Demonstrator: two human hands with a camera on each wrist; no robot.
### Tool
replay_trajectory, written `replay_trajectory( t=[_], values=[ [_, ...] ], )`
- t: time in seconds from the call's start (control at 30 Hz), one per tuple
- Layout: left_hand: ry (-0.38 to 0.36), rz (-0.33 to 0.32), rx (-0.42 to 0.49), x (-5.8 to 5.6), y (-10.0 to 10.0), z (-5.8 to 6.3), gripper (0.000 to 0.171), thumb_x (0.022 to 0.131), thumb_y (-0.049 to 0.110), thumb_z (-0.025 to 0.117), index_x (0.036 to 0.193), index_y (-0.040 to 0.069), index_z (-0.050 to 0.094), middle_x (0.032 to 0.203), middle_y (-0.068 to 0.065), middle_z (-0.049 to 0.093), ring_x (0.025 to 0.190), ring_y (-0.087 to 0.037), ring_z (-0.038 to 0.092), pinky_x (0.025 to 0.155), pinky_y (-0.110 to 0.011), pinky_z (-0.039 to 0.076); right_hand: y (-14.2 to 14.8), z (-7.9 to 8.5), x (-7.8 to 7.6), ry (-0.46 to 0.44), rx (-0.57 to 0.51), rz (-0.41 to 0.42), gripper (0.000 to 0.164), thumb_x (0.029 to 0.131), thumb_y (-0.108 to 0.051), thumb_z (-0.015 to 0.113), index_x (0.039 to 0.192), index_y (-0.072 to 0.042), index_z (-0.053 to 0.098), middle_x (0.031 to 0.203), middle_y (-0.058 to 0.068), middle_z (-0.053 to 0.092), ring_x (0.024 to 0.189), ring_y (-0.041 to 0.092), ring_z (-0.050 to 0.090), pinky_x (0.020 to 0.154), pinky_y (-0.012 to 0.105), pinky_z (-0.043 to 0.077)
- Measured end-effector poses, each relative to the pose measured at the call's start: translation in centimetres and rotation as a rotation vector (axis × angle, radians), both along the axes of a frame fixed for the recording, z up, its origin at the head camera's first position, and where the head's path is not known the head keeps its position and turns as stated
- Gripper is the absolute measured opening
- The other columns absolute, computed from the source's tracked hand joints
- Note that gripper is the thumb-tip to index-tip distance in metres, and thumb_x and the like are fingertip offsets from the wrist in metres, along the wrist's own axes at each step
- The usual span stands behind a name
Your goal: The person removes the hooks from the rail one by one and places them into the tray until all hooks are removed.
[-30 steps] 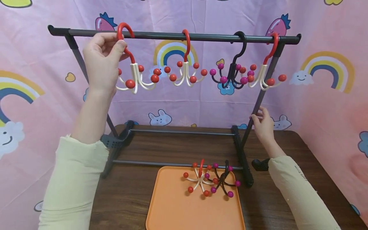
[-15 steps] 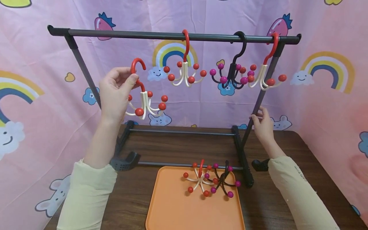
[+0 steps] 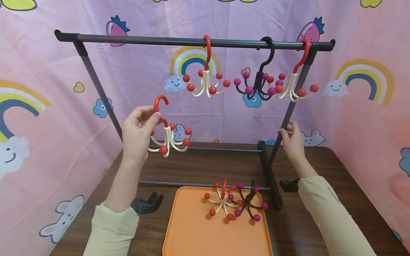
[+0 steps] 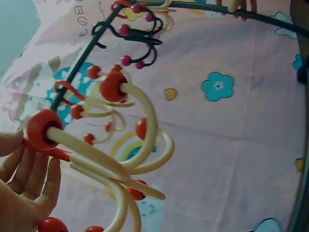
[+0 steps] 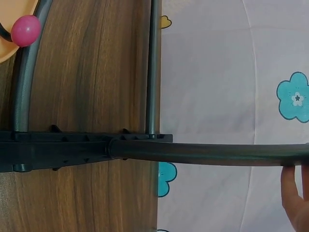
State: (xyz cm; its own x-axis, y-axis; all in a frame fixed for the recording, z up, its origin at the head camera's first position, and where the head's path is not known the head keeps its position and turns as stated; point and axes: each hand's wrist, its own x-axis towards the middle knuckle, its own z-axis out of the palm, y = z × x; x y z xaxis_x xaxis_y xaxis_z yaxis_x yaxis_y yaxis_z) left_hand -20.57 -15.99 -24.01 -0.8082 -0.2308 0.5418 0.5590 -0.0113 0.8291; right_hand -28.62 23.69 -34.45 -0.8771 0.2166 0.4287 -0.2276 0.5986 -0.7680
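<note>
Pinching the hook [image 3: 161, 97], the left hand [image 3: 137, 131] suspends the hanger [image 3: 167, 137] near the far left corner of the tray [image 3: 198, 231]; the right hand [image 3: 294, 143] grips the post [image 3: 288, 115]. Expect light, stiff handling; grasp the hook.

Red-and-cream hanger [image 3: 167, 137], orange tray [image 3: 211, 238]

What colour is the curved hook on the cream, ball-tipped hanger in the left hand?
The curved hook is red, seen best in the head view.
</note>
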Motion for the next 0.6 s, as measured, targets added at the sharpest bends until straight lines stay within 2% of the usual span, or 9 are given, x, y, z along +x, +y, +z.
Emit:
replay_trajectory(
  t=[0.13,0.37,0.47,0.6],
  values=[
    [-0.023,-0.034,-0.031,-0.2,0.5,-2.3,0.024,0.074,0.011,0.065,0.094,0.000,0.059,0.086,-0.006,0.057,0.080,-0.016,0.055,0.070,-0.020,0.045,-0.1,-0.2,-0.2,0.026,0.006,-0.006,0.034,0.090,-0.020,0.039,0.123,-0.014,0.034,0.103,0.014,0.056,0.092,0.026,0.056,0.065,0.033,0.044],
    [-0.103,-0.120,-0.153,-0.2,1.0,-5.7,0.022,0.075,0.010,0.063,0.095,0.001,0.059,0.090,-0.011,0.057,0.088,-0.018,0.053,0.075,-0.022,0.043,-0.3,-0.4,-0.2,0.021,0.007,0.002,0.033,0.090,-0.020,0.039,0.122,-0.015,0.033,0.103,0.014,0.055,0.094,0.026,0.054,0.064,0.035,0.045],
    [-0.141,-0.150,-0.161,-0.1,1.3,-7.0,0.022,0.076,0.008,0.063,0.095,0.000,0.058,0.090,-0.010,0.057,0.088,-0.019,0.054,0.075,-0.023,0.045,-0.2,-0.4,-0.2,0.022,0.013,-0.005,0.033,0.090,-0.021,0.039,0.123,-0.015,0.033,0.103,0.013,0.055,0.094,0.025,0.055,0.062,0.033,0.045],
    [-0.203,-0.179,-0.172,0.0,2.0,-8.7,0.026,0.075,0.014,0.064,0.096,0.001,0.057,0.091,-0.012,0.057,0.087,-0.018,0.055,0.073,-0.025,0.045,-0.1,-0.3,-0.2,0.025,0.019,-0.010,0.035,0.090,-0.023,0.038,0.124,-0.015,0.033,0.104,0.012,0.055,0.092,0.024,0.055,0.061,0.031,0.045]
  ],
)
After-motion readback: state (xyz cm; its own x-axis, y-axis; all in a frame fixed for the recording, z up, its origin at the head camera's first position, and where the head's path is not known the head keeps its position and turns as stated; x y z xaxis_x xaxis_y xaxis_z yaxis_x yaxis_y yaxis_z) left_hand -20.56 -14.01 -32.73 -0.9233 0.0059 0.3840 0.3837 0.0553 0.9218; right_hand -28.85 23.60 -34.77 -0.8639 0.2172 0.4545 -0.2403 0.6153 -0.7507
